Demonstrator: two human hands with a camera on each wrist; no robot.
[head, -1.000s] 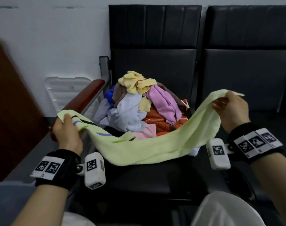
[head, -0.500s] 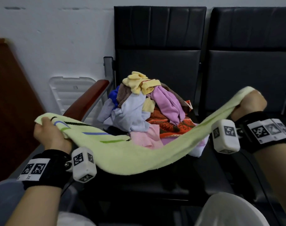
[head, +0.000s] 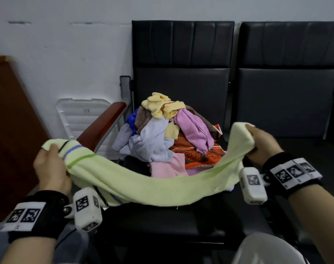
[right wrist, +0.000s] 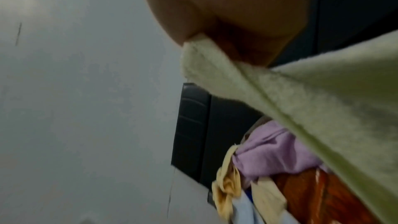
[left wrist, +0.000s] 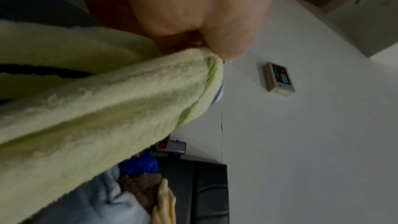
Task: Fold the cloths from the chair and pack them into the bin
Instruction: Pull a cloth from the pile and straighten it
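Note:
A pale green towel (head: pixel 152 183) with blue, green and black stripes at its left end hangs stretched between my hands above the front of the black chair seat (head: pixel 162 221). My left hand (head: pixel 50 166) pinches its striped end; the left wrist view shows the towel (left wrist: pixel 96 108) doubled over under my fingers (left wrist: pixel 226 37). At the other end my right hand (head: pixel 261 143) grips the towel (right wrist: pixel 280 100). Behind the sagging towel, a pile of cloths (head: pixel 168 134) in yellow, purple, light blue, pink and orange lies on the seat.
A wooden armrest (head: pixel 103 126) borders the chair on the left, with a white plastic panel (head: pixel 80 117) leaning on the wall behind it. A second black chair (head: pixel 288 96) stands to the right. A translucent bin edge (head: pixel 2 242) shows at bottom left.
The towel has been pulled out longer between my hands and now sags in the middle; my left hand moved left and then up, my right hand shifted right.

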